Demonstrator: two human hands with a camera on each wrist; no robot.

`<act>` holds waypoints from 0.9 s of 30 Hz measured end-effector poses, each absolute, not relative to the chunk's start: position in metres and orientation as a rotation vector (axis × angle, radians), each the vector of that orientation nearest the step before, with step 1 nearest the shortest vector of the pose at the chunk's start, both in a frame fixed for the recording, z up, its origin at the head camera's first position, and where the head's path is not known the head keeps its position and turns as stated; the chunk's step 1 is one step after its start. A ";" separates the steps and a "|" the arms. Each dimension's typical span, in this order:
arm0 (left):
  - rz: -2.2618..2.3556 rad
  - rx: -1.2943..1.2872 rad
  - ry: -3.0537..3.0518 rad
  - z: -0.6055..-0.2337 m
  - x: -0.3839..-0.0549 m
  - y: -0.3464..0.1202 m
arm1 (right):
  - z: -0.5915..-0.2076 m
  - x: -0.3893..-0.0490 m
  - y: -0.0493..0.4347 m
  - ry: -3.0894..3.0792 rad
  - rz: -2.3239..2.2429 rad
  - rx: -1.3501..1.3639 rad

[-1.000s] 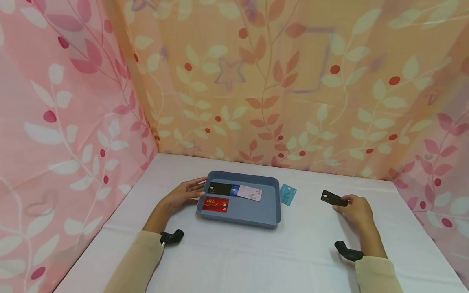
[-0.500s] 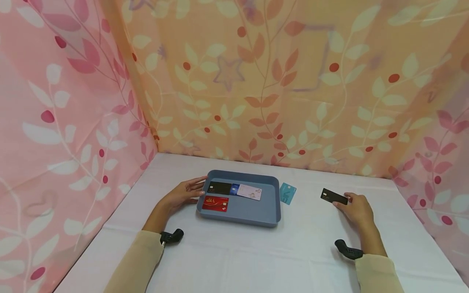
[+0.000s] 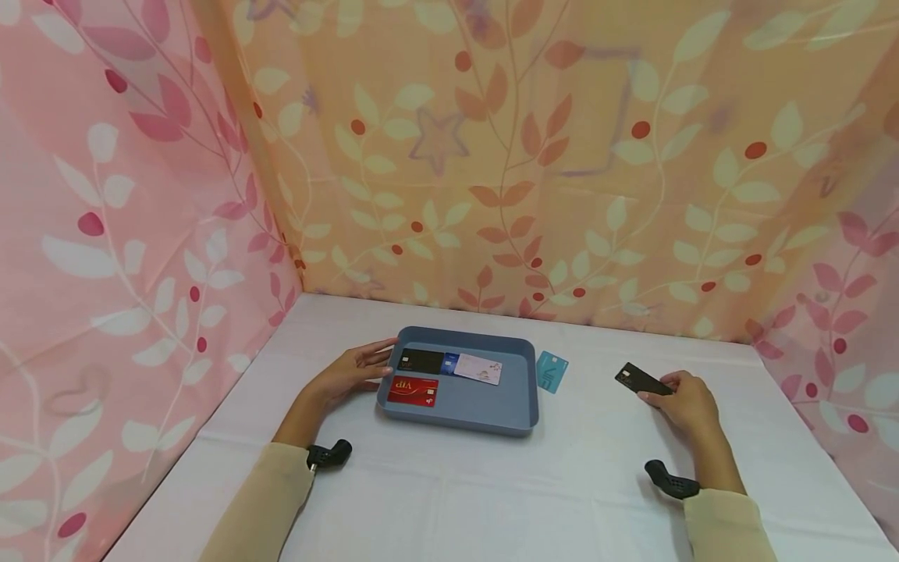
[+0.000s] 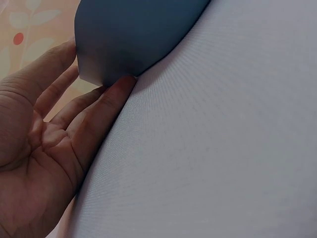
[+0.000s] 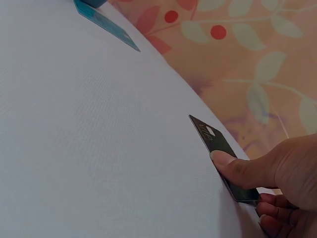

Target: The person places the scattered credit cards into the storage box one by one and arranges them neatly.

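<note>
At the right of the head view, my right hand (image 3: 688,405) pinches a black VIP card (image 3: 641,378) near one end. In the right wrist view the thumb lies across the face of this black card (image 5: 218,141), and the other fingers are partly hidden behind it. My left hand (image 3: 346,376) touches the left end of a blue-grey tray (image 3: 460,423) with its fingers extended. The left wrist view shows these fingertips against the tray's wall (image 4: 129,39). Inside the tray lie another black card (image 3: 420,361), a red VIP card (image 3: 413,391), a pale pink card (image 3: 479,370) and a partly covered blue card (image 3: 451,361).
A teal VIP card (image 3: 552,372) lies on the white tablecloth (image 3: 477,492) close to the tray's right side. Floral fabric (image 3: 435,195) stands behind the table and at both sides. Each wrist bears a black camera.
My right hand has shifted slightly to the right, and the black card in it has tilted a little. The left hand, the tray and the other cards stay in place.
</note>
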State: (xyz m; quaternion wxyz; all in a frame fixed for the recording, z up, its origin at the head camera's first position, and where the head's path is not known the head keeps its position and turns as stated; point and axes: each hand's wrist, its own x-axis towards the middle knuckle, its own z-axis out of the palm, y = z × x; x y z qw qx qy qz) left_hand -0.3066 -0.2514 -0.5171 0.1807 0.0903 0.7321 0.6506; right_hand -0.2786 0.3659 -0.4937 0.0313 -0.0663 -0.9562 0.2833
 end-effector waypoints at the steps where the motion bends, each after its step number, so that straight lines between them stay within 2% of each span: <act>1: 1.838 0.257 2.069 -0.517 -0.307 -0.251 | -0.494 -0.279 0.366 -2.944 0.884 -0.221; 27: 1.856 0.238 2.045 -0.521 -0.309 -0.252 | -0.500 -0.279 0.373 -2.862 1.024 -0.309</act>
